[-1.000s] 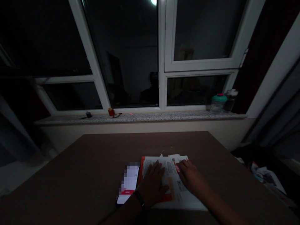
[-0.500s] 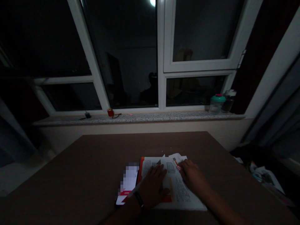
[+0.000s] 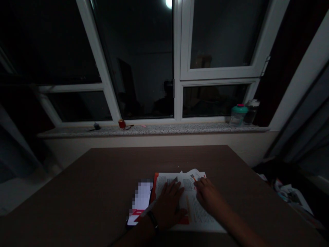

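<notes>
A printed magazine [image 3: 203, 219] with orange and red parts lies on the brown table in front of me. My left hand [image 3: 169, 199], a dark band on its wrist, rests flat on the magazine with its fingers apart. A dark, pointed shape shows beside its fingertips; I cannot tell whether it is printed. At the upper right of the page, my right hand [image 3: 208, 193] is closed on a small pink object [image 3: 195, 188], mostly hidden by the fingers. Just above these fingers, the loose paper edge [image 3: 194, 172] is raised and curled.
A lit phone [image 3: 142, 199] lies against the magazine's left side on the table [image 3: 108, 178]. Tiny white scraps are beyond the magazine. Along the windowsill [image 3: 164, 129] stand a red spool [image 3: 121, 124], a small dark bottle [image 3: 96, 126] and a teal-lidded bottle [image 3: 238, 115].
My right hand has shifted slightly, and its fingers now cover more of the pink object. The paper edge above it curls a little more. My left hand stays nearly in place.
</notes>
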`<state>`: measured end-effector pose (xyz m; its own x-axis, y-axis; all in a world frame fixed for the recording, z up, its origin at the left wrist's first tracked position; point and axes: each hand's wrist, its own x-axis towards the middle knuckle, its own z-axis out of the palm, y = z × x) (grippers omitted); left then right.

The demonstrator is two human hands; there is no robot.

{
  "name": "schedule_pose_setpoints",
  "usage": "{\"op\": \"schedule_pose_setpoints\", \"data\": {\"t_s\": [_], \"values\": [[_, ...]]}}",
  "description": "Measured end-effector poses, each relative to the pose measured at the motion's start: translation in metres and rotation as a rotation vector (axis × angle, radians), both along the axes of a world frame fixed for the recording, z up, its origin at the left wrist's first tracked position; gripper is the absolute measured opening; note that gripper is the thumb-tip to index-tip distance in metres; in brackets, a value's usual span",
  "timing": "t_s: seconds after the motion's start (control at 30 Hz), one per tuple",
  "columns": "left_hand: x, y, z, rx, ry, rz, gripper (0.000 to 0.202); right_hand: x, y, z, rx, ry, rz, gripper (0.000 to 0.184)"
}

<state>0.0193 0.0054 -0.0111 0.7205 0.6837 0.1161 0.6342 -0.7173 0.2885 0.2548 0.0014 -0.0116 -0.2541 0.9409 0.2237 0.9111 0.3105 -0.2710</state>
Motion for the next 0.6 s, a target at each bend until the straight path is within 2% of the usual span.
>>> {"op": "schedule_pose_setpoints", "data": {"t_s": [0.17, 0.3, 0.43, 0.53, 0.6], "values": [[0.001, 0.0, -0.002, -0.002, 0.003, 0.004, 0.068, 0.011, -0.002, 0.011, -0.029, 0.0, -0.038, 0.021], [0.003, -0.002, 0.001, -0.018, 0.021, 0.002, 0.07, -0.001, -0.008, 0.017, 0.004, 0.11, -0.039, 0.018], [0.005, -0.004, 0.007, -0.034, 0.029, -0.003, 0.068, -0.031, -0.016, 0.013, 0.018, 0.185, -0.035, 0.022], [0.005, -0.004, 0.009, -0.039, 0.04, 0.003, 0.068, -0.042, -0.016, 0.006, 0.004, 0.116, -0.039, 0.021], [0.005, -0.004, 0.008, -0.038, 0.035, 0.003, 0.069, -0.04, -0.013, 0.002, 0.014, 0.034, -0.095, 0.023]]}}
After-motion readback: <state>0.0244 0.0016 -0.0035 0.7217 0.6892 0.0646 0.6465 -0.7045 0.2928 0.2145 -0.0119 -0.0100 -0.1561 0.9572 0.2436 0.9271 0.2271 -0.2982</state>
